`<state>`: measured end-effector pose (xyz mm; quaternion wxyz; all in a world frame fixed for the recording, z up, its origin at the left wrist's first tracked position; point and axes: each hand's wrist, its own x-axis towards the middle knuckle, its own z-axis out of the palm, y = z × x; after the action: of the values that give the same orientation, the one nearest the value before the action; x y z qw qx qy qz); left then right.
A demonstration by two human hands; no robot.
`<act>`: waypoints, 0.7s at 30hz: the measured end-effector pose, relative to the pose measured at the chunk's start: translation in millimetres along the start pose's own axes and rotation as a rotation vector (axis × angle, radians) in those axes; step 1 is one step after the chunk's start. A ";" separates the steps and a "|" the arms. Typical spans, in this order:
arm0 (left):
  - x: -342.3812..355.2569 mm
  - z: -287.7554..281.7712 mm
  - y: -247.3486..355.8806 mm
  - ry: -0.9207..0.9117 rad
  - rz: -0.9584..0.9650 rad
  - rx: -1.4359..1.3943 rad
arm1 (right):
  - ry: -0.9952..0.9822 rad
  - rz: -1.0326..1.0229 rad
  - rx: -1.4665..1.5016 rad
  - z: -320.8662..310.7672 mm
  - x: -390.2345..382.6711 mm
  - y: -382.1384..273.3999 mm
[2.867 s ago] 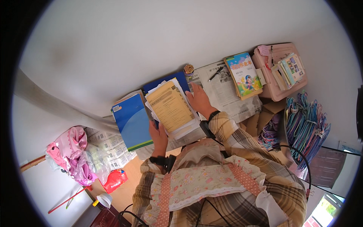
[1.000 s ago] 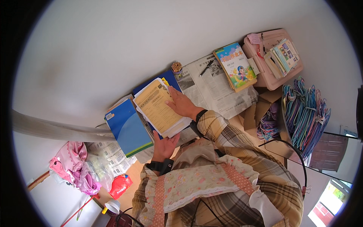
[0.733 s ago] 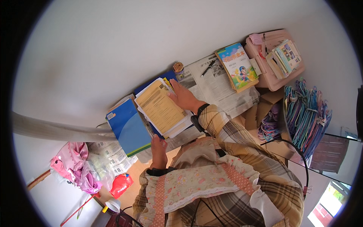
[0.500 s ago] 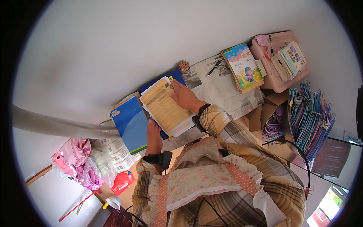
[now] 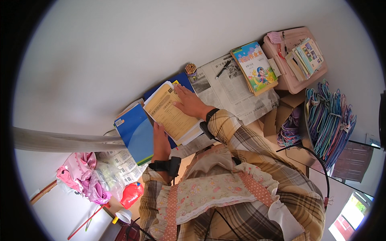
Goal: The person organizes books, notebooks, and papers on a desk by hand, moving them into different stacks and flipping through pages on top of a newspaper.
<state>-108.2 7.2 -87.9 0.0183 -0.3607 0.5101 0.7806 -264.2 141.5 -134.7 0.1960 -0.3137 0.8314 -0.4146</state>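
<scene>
A stack of papers (image 5: 171,112) topped by a yellowish sheet is found on a dark blue folder (image 5: 183,81), left of the middle of the bench (image 5: 209,94). Its top is pressed by the right hand (image 5: 191,102), laid flat, fingers close together and thumb spread, with nothing clamped. Its lower left edge is met by the left hand (image 5: 161,144), whose fingers are held upright; whether an edge is pinched there cannot be told. Progress, as judged: the sheets are gathered into one pile, but white edges are left jutting out along the top and lower right, so squaring is taken as only partly done. A blue-covered pile (image 5: 138,134) is already set just beside, on the left, and booklets (image 5: 256,68) with a bright picture cover are stacked at the right. The bench is covered with newspaper (image 5: 225,94), on which a black pen (image 5: 223,69) is left loose; a cup of pencils (image 5: 190,71) is placed near the wall (image 5: 161,40). Beyond the booklets, small books (image 5: 309,60) are carried on a pink box (image 5: 297,35). Bundled hangers (image 5: 327,120) are kept nearer the person, beside a cardboard box (image 5: 279,106). At the far left, pink clothing (image 5: 80,172) is heaped, with a red packet (image 5: 131,195) lying near.
</scene>
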 end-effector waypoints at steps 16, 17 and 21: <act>-9.2 5.5 -10.7 -0.024 0.013 -0.101 | 0.049 0.113 0.079 6.6 -74.8 -2.5; -11.4 8.6 -9.3 -0.014 0.014 -0.101 | 0.060 0.108 0.033 6.5 -76.4 -6.9; -17.4 13.0 -7.6 0.026 0.069 -0.074 | 0.131 0.162 0.024 8.2 -81.1 -1.2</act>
<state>-99.4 27.3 -80.9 -0.0286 -0.3535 0.4930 0.7945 -200.1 191.8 -133.2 0.1777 -0.2154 0.8601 -0.4270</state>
